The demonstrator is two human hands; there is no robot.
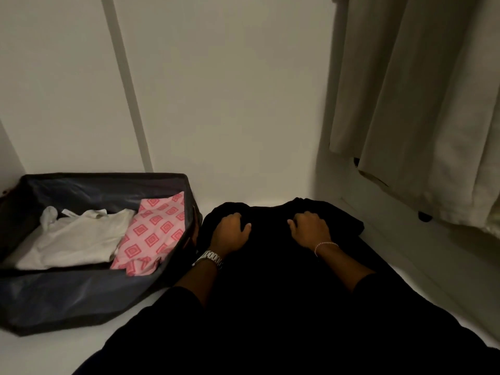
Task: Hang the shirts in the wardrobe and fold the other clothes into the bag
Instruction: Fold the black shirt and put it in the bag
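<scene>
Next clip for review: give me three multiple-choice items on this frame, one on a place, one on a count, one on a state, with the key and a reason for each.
1. Where is the bag?
A. left of the black garment
B. right of it
C. on top of it

2. How many garments show in the bag?
A. none
B. two
C. five

3. What are the hands doing?
A. hanging idle
B. holding a hanger
C. gripping the black garment

Key:
1 A: it sits to the left of the black garment.
2 B: a white garment and a pink patterned garment.
3 C: the left hand and right hand curl into its dark cloth.
</scene>
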